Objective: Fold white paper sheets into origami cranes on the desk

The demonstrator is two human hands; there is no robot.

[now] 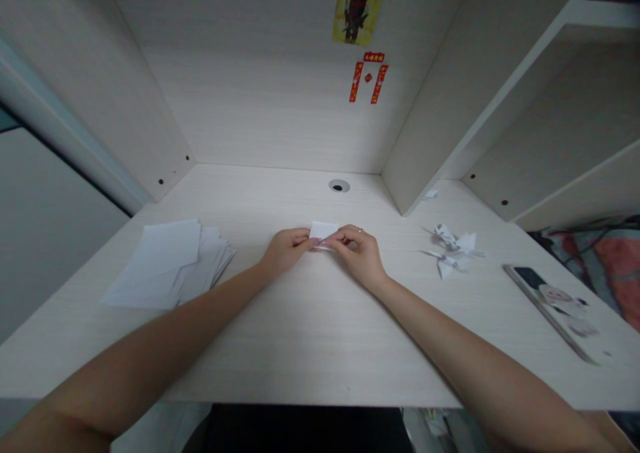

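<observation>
A small folded piece of white paper (324,229) is held between my two hands over the middle of the desk. My left hand (287,248) pinches its left side, with the thumb on the near edge. From the right, my right hand (361,252) grips the near right part between thumb and fingers; a ring shows on one finger. The fingertips of both hands almost meet at the paper's near edge and hide part of the folds.
A stack of white paper sheets (170,250) lies on the left of the desk (310,346). Several folded paper figures (453,250) sit to the right, near a phone (555,313) in a decorated case. A cable hole (339,186) is at the back, beside an upright divider (425,133).
</observation>
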